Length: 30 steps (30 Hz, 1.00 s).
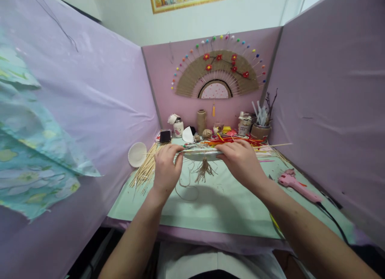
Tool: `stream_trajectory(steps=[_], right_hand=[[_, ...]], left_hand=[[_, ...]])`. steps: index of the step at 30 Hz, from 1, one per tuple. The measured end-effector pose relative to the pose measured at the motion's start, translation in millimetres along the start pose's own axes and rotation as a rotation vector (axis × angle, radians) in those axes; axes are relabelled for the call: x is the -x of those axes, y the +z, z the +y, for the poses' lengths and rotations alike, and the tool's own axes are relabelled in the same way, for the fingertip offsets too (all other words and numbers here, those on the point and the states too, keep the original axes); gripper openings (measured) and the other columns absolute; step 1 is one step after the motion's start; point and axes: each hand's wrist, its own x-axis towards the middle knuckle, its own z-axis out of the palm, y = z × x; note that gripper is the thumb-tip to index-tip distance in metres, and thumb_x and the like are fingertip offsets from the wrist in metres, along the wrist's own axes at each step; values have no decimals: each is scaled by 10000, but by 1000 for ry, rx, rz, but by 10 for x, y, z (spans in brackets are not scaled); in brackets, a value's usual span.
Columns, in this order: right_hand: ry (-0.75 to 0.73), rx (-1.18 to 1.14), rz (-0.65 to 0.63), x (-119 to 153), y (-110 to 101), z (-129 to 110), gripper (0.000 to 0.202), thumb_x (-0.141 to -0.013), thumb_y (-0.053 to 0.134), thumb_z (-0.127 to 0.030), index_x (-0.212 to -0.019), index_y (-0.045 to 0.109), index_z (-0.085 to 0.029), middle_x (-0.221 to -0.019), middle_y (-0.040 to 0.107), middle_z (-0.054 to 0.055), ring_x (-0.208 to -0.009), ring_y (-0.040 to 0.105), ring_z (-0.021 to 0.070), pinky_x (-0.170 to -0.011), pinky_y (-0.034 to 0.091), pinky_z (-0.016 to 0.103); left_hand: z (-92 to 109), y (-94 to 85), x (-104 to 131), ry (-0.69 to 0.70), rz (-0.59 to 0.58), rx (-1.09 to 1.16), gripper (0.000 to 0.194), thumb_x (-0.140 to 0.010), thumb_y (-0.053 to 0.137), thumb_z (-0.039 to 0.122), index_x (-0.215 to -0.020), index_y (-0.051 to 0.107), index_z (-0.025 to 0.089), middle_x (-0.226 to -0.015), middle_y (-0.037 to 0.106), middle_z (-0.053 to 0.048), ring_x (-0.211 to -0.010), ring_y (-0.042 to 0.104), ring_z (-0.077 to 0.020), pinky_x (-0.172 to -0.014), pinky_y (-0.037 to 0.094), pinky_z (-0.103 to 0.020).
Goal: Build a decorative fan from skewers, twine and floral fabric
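Observation:
My left hand and my right hand both grip a flat, pale paper plate, held edge-on above the green table mat. A tassel of jute twine hangs from the plate's underside between my hands. A loose strand of twine trails down onto the mat. My fingers curl over the plate's rim on each side.
Bamboo skewers and a white paper plate lie at left. A pink glue gun with a black cord lies at right. Coloured pipe cleaners, jars, a twine spool and a stick-filled cup line the back. A fan decoration hangs on the purple partition.

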Motion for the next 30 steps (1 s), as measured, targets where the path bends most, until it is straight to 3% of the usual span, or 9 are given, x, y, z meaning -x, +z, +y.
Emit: stream_trajectory(steps=[6,14,17,21,30], right_hand=[[-11,-14,-105,-276,-143,191,94,-898,594,-201,-935,680,-210,-946,758,49,-881,660,197,-907,324,359],[37,-34,-226,-465,-95,356,135,-876,603,-181,-964,703,-207,-936,772,33,-872,680,197,-835,356,330],[56,-25,-259,-521,-75,386,148,-870,605,-186,-965,717,-209,-892,774,28,-843,683,195,-807,364,320],[75,-21,-283,-549,-74,393,158,-865,614,-200,-981,721,-209,-914,775,31,-860,685,198,-796,367,311],[116,-11,-354,-565,-136,370,192,-879,579,-232,-1006,717,-195,-937,773,57,-883,678,203,-834,363,309]], left_hand=[[-132,25,-297,115,-64,113,169,-890,529,187,-965,677,220,-989,728,-63,-963,653,-213,-881,458,-357],[-115,81,-674,222,-114,146,376,-823,429,39,-1023,695,212,-1073,707,-66,-1032,634,-206,-929,456,-360],[-13,129,-850,329,-197,181,296,-853,485,100,-1016,703,214,-1073,708,-65,-1032,633,-197,-943,452,-353],[87,240,-1028,393,-339,214,157,-859,569,166,-875,719,209,-918,725,-46,-899,643,-181,-851,470,-319],[151,280,-1165,344,-479,104,108,-821,606,165,-828,714,175,-854,713,-31,-812,626,-157,-756,462,-279]])
